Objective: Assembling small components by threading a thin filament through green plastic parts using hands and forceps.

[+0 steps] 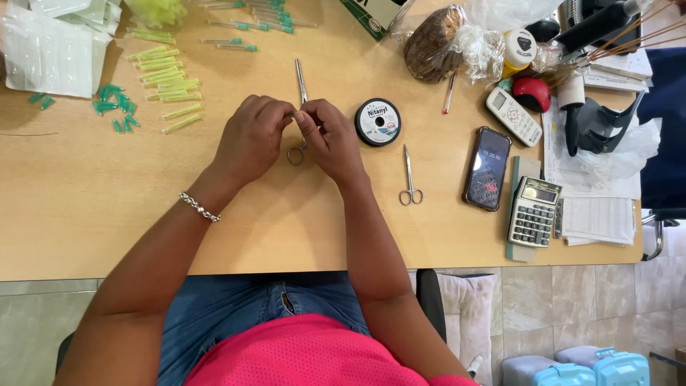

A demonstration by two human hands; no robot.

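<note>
The needle holder (300,107), a slim steel scissor-handled instrument, lies between my two hands at the centre of the tabletop (86,214), its long axis running almost straight away from me: the tip points toward the far edge and one finger ring shows below my hands, toward my body. My left hand (250,139) and my right hand (330,139) meet over the middle of the instrument, fingertips pinched together just beside its shaft; both grips are closed on something very fine held between them, too small for me to identify, and I cannot tell whether either hand also clamps the instrument itself. The two hands are equally near to it, one on each side of the axis. Just to the right of my right hand sits a round black spool (378,122), close but apart. Nearer me and further right lies a second pair of small scissors (410,179), axis parallel to the first, rings toward me. A dark phone (487,169) and a calculator (534,212) lie beyond that. Well to the left, yellow-green tubes (164,75) and teal caps (114,107) are scattered.
</note>
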